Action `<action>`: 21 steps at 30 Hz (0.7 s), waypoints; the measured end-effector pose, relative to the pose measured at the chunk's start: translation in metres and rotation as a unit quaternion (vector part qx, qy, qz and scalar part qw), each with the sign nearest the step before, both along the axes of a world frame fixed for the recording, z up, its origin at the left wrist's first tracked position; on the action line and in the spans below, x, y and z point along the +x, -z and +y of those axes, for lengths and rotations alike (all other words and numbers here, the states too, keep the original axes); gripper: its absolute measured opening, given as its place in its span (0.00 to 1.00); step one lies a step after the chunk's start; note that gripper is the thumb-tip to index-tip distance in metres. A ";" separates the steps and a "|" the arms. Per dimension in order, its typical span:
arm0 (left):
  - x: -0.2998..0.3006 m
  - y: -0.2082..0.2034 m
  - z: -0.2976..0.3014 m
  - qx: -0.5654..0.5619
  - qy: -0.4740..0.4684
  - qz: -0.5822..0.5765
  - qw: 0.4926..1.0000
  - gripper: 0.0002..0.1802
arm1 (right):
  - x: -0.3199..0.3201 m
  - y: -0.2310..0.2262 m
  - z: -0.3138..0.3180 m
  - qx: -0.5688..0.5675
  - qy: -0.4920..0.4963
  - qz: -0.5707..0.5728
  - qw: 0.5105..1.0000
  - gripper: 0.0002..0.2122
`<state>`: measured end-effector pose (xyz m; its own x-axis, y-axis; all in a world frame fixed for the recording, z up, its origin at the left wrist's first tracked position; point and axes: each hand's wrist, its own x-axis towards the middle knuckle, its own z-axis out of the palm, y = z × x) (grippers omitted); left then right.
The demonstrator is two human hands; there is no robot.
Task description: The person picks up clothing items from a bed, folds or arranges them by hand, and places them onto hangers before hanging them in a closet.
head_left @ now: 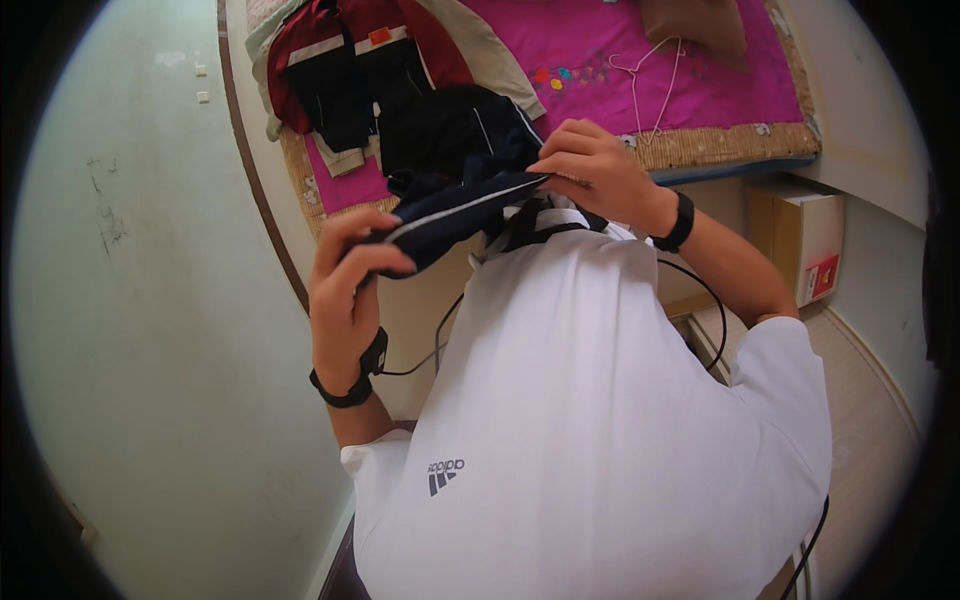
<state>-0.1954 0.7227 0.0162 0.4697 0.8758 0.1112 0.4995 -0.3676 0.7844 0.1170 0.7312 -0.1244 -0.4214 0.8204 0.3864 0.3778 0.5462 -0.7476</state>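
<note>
Between my two hands stretches part of a dark navy garment [465, 212] with white piping, lifted off the bed close to my body. My left hand [345, 265] is closed on its left end, the fingers wrapped over the fabric. At the other end my right hand [598, 172] pinches the edge between thumb and fingers. The rest of the dark cloth [440, 130] runs away from me onto the bed. Just beyond it lies a maroon, black and white jacket [430, 40]; where one garment ends and the other begins I cannot tell.
A magenta bed cover [580, 85] with floral embroidery lies over a woven mat [700, 148]. On it are a white wire hanger [634, 95] and a brown cushion [700, 25]. A pale wall [130, 300] rises at left; a small cabinet [800, 235] stands at right. Black cables [718, 300] hang beside me.
</note>
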 end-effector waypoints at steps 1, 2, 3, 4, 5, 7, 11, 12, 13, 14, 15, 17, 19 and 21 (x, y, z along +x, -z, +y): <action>0.002 0.001 0.001 0.003 -0.056 0.049 0.997 0.16 | 0.004 -0.006 -0.001 0.061 0.031 -0.008 0.998 0.09; -0.002 0.006 0.003 0.042 -0.053 0.080 0.994 0.18 | 0.008 -0.009 -0.003 0.069 0.051 -0.002 0.996 0.09; -0.007 0.011 0.001 0.044 -0.054 0.083 0.994 0.18 | 0.016 -0.012 -0.006 0.070 0.051 0.001 0.996 0.09; -0.013 0.021 0.000 0.044 -0.054 0.072 0.995 0.18 | 0.024 -0.013 -0.008 0.078 0.074 -0.020 0.994 0.09; -0.015 0.025 0.001 0.045 -0.053 0.062 0.996 0.18 | 0.030 -0.014 -0.008 0.085 0.099 -0.041 0.991 0.09; -0.006 0.024 0.000 0.067 -0.024 0.081 0.994 0.18 | 0.032 -0.017 -0.009 0.079 0.115 -0.066 0.988 0.09; 0.019 0.027 0.008 0.107 -0.005 -0.028 0.994 0.25 | 0.013 -0.047 -0.009 0.063 0.099 -0.046 0.992 0.13; 0.025 0.024 0.009 0.064 0.005 -0.048 0.997 0.26 | 0.003 -0.059 -0.012 0.062 0.070 0.017 0.995 0.14; 0.032 0.022 0.012 0.020 0.015 -0.066 0.997 0.27 | -0.006 -0.069 -0.011 0.059 0.042 0.082 0.994 0.16; 0.040 0.018 0.017 0.028 0.041 -0.038 0.998 0.26 | -0.018 -0.082 -0.007 0.059 0.041 0.082 0.994 0.16; 0.047 0.020 0.019 0.029 0.043 -0.040 0.998 0.26 | -0.030 -0.094 -0.002 0.089 0.049 0.081 0.992 0.17; 0.059 0.019 0.023 0.081 0.109 0.031 0.990 0.23 | -0.034 -0.102 -0.001 0.123 0.060 0.079 0.987 0.17; 0.066 0.022 0.021 0.091 0.110 0.028 0.989 0.24 | -0.033 -0.096 -0.001 0.139 0.074 0.032 0.987 0.16; 0.069 0.033 0.018 0.049 0.060 -0.024 0.997 0.28 | -0.033 -0.095 -0.001 0.144 0.078 0.007 0.986 0.15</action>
<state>-0.1267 0.7405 -0.0168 0.5623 0.7976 0.2183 0.4095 -0.4979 0.7645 0.0839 0.7305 -0.0294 -0.2907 0.7304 0.6180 0.4647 0.6724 -0.5761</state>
